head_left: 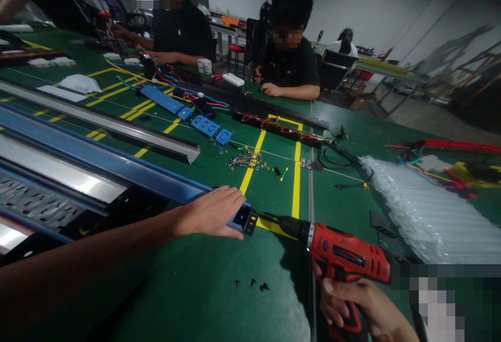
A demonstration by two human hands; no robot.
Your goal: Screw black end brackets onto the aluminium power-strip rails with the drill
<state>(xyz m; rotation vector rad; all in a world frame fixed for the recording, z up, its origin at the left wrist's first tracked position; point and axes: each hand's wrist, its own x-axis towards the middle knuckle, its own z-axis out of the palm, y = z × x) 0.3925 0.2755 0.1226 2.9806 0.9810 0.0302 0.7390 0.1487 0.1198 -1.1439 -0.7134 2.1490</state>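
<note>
My left hand [217, 211] is closed over the end of a long blue metal rail [156, 177], which runs off to the left. At that end a black bracket [251, 223] with holes shows just past my fingers. My right hand [352, 300] grips the handle of a red and black cordless drill [348, 250]. Its long bit points left and reaches the rail's end at the black bracket; the exact contact is too small to tell. On the green table, nearer to me, lie several small black screws [253, 282].
Silver rails [117, 122] lie on the left of the green table [188, 290]. Blue socket modules [205, 125], loose small hardware [246, 160] and wired black strips [289, 130] lie beyond. Bubble wrap [422, 206] covers something at right. People [291, 62] sit across the table.
</note>
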